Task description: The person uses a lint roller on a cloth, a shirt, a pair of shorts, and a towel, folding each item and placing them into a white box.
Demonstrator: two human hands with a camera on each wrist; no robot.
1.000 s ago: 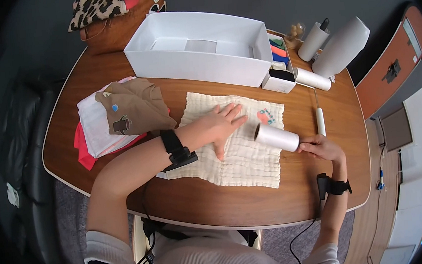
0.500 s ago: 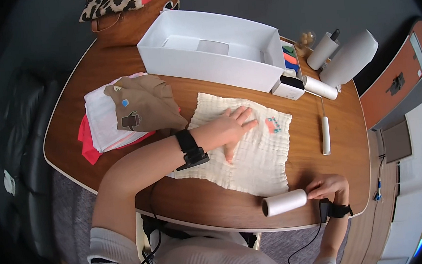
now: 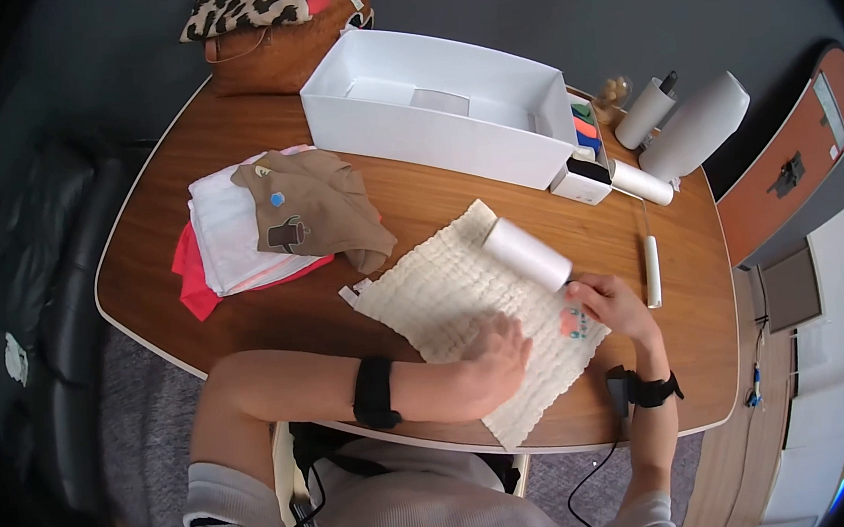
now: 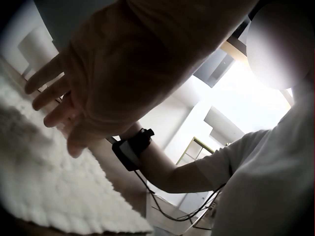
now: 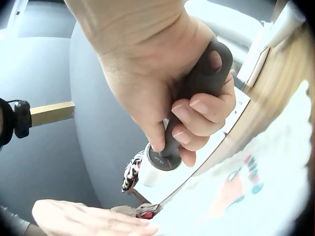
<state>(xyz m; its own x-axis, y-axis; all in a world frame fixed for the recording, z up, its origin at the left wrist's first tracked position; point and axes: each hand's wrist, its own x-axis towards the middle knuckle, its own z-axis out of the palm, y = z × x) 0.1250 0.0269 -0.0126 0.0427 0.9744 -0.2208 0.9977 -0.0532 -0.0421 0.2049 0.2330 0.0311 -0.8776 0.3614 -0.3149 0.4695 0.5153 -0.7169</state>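
Note:
A cream crinkled muslin cloth (image 3: 435, 297) with a pink and teal print lies slanted on the wooden table, one corner at the front edge. My right hand (image 3: 614, 305) grips the dark handle (image 5: 199, 78) of a lint roller, fingers curled round it. The white roll (image 3: 527, 254) of this lint roller overlaps the upper part of the cloth in the head view. Over the cloth's lower part is my left hand (image 3: 496, 367); its fingers (image 4: 51, 92) are spread and fairly straight at the fabric in the left wrist view.
To the left, a brown garment (image 3: 306, 203) tops a pile of white and red clothes. Behind stands a large white box (image 3: 441, 141), with a small box (image 3: 581, 184) of coloured items beside it. Another white roller (image 3: 642, 184) lies at the right.
The cloth has turned clockwise, its printed corner now nearer me. My left hand has moved toward the table's front edge. The lint roller went down off the cloth, then back up over it.

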